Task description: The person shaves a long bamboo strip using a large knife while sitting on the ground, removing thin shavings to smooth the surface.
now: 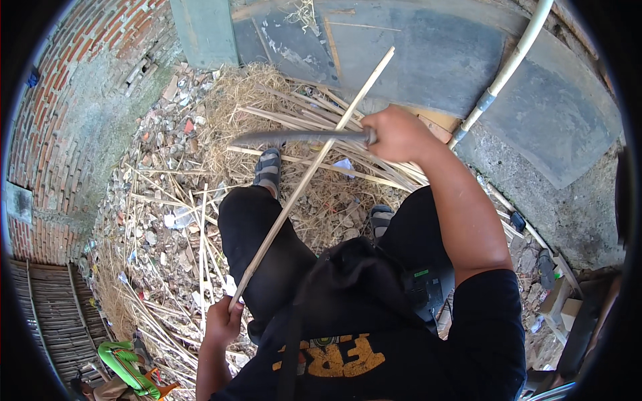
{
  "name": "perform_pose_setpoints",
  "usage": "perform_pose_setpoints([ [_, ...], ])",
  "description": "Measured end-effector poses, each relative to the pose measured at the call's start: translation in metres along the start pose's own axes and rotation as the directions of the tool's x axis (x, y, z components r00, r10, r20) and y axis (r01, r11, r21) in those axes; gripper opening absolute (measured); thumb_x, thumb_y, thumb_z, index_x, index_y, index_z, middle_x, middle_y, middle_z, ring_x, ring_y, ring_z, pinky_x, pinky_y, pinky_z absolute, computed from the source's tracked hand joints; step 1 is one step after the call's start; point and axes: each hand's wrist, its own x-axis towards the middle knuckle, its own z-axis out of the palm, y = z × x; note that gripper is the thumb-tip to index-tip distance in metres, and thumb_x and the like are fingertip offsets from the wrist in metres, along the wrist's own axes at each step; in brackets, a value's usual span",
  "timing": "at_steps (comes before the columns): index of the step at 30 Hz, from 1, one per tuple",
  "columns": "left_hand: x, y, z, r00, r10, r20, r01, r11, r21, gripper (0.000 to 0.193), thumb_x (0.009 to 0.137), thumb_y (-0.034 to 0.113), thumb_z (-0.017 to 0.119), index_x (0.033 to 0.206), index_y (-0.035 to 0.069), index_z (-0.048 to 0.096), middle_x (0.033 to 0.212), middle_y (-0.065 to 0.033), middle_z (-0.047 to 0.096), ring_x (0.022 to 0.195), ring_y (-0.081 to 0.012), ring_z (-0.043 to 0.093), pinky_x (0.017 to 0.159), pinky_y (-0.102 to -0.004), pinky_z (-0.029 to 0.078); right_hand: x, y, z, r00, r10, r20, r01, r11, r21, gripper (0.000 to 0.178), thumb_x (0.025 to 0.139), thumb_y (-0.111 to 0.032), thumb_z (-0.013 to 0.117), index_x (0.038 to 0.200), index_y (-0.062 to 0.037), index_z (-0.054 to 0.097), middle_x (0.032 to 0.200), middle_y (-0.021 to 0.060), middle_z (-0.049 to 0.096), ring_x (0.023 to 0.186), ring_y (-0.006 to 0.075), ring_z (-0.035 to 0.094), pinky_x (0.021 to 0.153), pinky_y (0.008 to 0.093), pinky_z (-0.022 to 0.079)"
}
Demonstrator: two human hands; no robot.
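My right hand [396, 135] is wrapped round the handle of a machete [284, 136]. Its long dark blade points left and crosses a pale bamboo strip [295, 199]; whether blade and strip touch I cannot tell. Low at the left, my left hand [221, 323] grips the strip's near end. From there the strip slants up and away to the right over my left knee, and its far end is free beyond the blade. Below the blade, my left foot in a grey sandal [268, 167] stands on the littered ground.
A pile of bamboo strips [394, 168] lies past my feet, beside dry shavings [231, 100]. More strips [203, 247] are scattered on rubble at the left. A thick pole [506, 70] leans by grey panels [428, 60]. Someone in a green top [124, 367] is at the lower left, near a brick wall [73, 134].
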Motion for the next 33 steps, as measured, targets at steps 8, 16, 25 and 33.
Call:
perform_pose_setpoints([
  [8,0.004,0.005,0.004,1.000,-0.013,-0.022,0.016,0.992,0.123,0.031,0.097,0.026,0.060,0.079,0.002,0.055,0.063,-0.0230,0.059,0.062,-0.0473,0.060,0.055,-0.0512,0.044,0.011,0.026,0.007,0.990,0.129,-0.053,-0.124,0.988,0.092,0.041,0.075,-0.016,0.064,0.114,-0.0048,0.070,0.100,0.0204,0.071,0.099,0.0376,0.067,0.089,0.0434,0.054],
  [16,0.010,-0.004,0.022,0.984,0.088,-0.153,-0.059,0.982,0.182,0.025,0.093,0.024,0.066,0.083,0.003,0.058,0.063,-0.0199,0.059,0.064,-0.0448,0.060,0.057,-0.0511,0.045,0.006,0.009,0.010,0.987,0.147,-0.058,-0.140,0.984,0.109,0.025,0.075,-0.019,0.066,0.096,-0.0073,0.072,0.095,0.0194,0.071,0.090,0.0377,0.068,0.084,0.0466,0.055],
  [25,0.008,-0.011,0.030,0.982,0.072,-0.172,-0.042,0.985,0.169,0.026,0.093,0.023,0.065,0.080,0.002,0.057,0.063,-0.0207,0.059,0.061,-0.0449,0.060,0.055,-0.0501,0.045,0.018,0.022,-0.002,0.972,0.197,-0.128,-0.181,0.976,0.124,0.027,0.076,-0.018,0.064,0.099,-0.0065,0.070,0.093,0.0204,0.071,0.090,0.0385,0.068,0.083,0.0456,0.054],
  [33,-0.005,-0.013,0.035,0.979,0.024,-0.201,0.010,0.986,0.168,0.025,0.093,0.023,0.065,0.082,0.003,0.056,0.068,-0.0224,0.061,0.064,-0.0457,0.062,0.056,-0.0508,0.046,-0.007,-0.028,-0.001,0.998,0.011,-0.068,-0.018,0.994,-0.104,0.025,0.077,-0.018,0.065,0.100,-0.0092,0.072,0.094,0.0192,0.072,0.089,0.0384,0.068,0.082,0.0440,0.055],
])
